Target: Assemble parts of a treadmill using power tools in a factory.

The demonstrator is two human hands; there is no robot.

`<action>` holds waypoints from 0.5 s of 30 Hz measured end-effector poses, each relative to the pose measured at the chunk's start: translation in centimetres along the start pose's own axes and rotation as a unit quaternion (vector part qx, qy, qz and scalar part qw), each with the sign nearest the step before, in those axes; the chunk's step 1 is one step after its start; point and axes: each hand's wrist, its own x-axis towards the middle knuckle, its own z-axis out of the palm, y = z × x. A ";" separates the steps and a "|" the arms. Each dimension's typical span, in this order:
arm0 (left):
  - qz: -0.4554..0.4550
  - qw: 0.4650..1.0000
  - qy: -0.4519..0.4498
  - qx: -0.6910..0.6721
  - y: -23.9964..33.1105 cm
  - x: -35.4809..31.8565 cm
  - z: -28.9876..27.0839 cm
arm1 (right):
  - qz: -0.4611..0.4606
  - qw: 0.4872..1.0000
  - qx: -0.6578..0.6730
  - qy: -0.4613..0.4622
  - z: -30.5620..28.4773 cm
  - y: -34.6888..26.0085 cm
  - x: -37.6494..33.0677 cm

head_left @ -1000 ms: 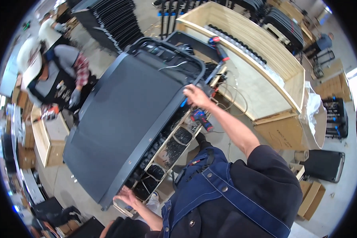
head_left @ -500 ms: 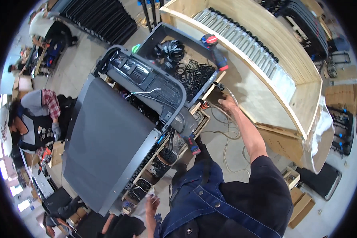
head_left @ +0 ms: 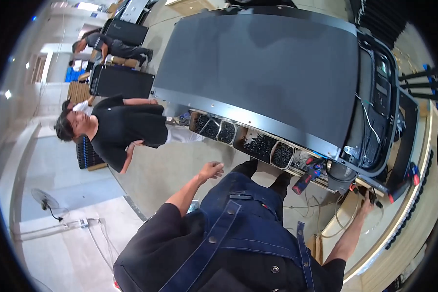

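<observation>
My left hand (head_left: 212,170) is raised in front of my body, holding nothing, its fingers loosely bent and a little apart. Out at the lower right, my right hand (head_left: 366,204) reaches to a small black fitting (head_left: 373,196) with a clear hose, beside the treadmill's front end. Its fingers are mostly hidden, so whether they grip the fitting cannot be made out. Ahead lies a large treadmill (head_left: 263,78) with a dark belt and a console frame (head_left: 379,97) with loose wires. A red and dark-blue cordless driver (head_left: 309,179) rests at its near edge.
Bins of black screws (head_left: 258,146) line the treadmill's near side. A second cordless driver (head_left: 411,177) sits on a dark tray at the right, by a wooden crate (head_left: 426,151). Hoses (head_left: 340,219) hang near my right arm. A person in black (head_left: 129,121) stands at the left.
My view has swung left, bringing the person in black into full view. My left hand has come up and its fingers have curled more. My right hand remains near the hose fitting.
</observation>
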 end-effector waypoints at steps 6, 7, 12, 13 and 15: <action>0.070 0.997 0.023 -0.030 -0.4 10.1 -4.1 | -0.117 0.990 0.037 0.065 -11.6 -10.3 -10.0; 0.089 0.993 0.067 -0.045 -0.5 12.2 -5.0 | -0.173 0.981 0.022 0.081 -14.2 -11.9 -11.4; 0.144 0.957 0.252 -0.013 1.1 21.1 -12.6 | -0.216 0.963 0.109 0.122 -18.5 -21.5 -26.1; 0.162 0.933 0.319 0.034 1.4 22.4 -13.3 | -0.250 0.957 0.113 0.097 -20.2 -22.5 -29.4; 0.191 0.935 0.292 0.060 2.2 23.6 -15.2 | -0.280 0.933 0.227 0.005 -17.8 -25.0 -38.6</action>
